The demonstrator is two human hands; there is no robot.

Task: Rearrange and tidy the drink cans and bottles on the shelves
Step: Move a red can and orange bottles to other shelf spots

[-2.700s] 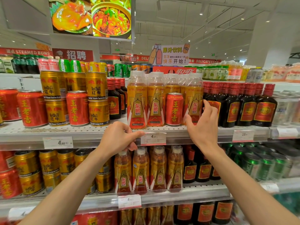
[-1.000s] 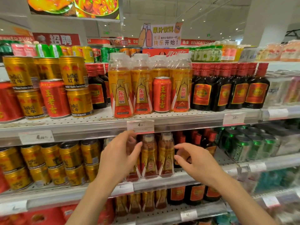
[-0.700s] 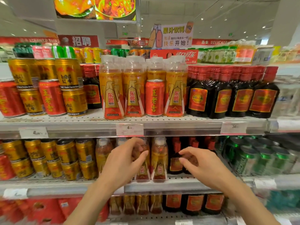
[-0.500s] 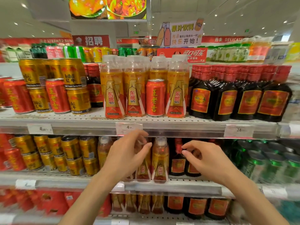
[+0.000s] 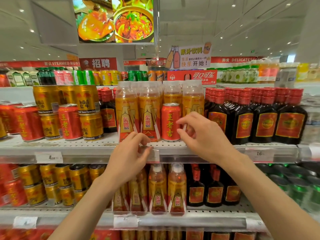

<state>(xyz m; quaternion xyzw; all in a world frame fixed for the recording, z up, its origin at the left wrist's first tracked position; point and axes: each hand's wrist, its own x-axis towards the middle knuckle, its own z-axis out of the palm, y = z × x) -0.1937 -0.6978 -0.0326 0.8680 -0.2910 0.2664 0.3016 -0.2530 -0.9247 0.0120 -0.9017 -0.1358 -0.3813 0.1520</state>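
A red can [image 5: 170,122] stands among tall orange bottles [image 5: 127,113] in the front row of the upper shelf [image 5: 86,147]. My right hand [image 5: 200,135] is raised just right of that can, fingers spread and curled, in front of the rightmost orange bottle [image 5: 193,99], holding nothing. My left hand [image 5: 129,157] hovers at the shelf's front edge below the orange bottles, fingers loosely apart and covering part of a price tag [image 5: 155,155]. More orange bottles [image 5: 176,189] stand on the shelf below.
Gold cans [image 5: 87,101] and red cans [image 5: 69,122] are stacked on the left of the upper shelf. Dark bottles with red caps [image 5: 242,118] fill the right. Green cans [image 5: 294,184] sit lower right. Mixed drinks line the top shelf [image 5: 110,77].
Both hands have risen from the lower shelf's bottles to the upper shelf level. My right hand now sits beside the red can. The view has shifted closer.
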